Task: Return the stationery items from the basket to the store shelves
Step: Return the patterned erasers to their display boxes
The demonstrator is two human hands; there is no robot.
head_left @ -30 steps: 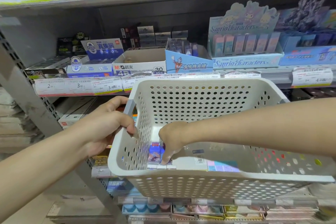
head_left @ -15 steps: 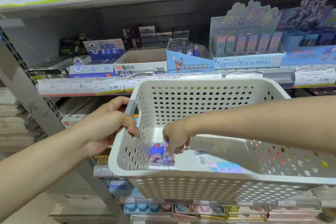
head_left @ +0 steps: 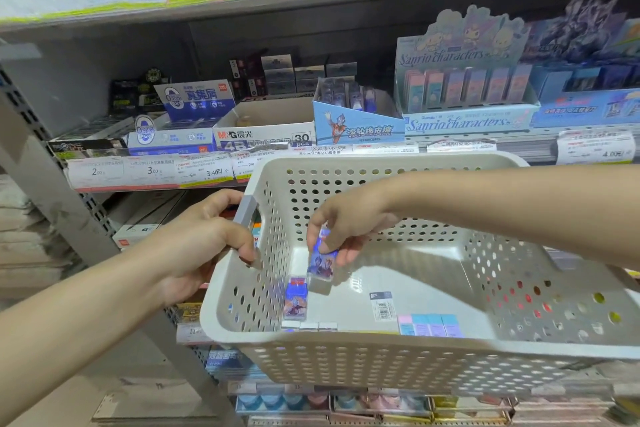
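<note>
My left hand (head_left: 204,246) grips the grey handle at the left end of a white perforated basket (head_left: 381,357) held in front of the shelves. Inside the basket, my right hand (head_left: 346,229) pinches a blue-and-purple eraser pack (head_left: 322,262) and holds it just above the floor. A second matching eraser pack (head_left: 295,298) lies flat near the left wall. A row of pastel pink and blue erasers (head_left: 429,324) and a barcode label (head_left: 382,308) lie on the basket floor. On the shelf behind stands a light-blue display box (head_left: 356,126) with similar packs.
The shelf (head_left: 152,173) above the basket carries a white eraser carton (head_left: 263,135), blue eraser boxes (head_left: 194,100) and a Sanrio display (head_left: 464,90), with price tags along its edge. A grey slotted upright (head_left: 52,163) runs down the left. Lower shelves with more goods sit under the basket.
My right hand has lifted one eraser pack off the basket floor, where it earlier lay beside the other pack. My left hand and the basket have stayed put.
</note>
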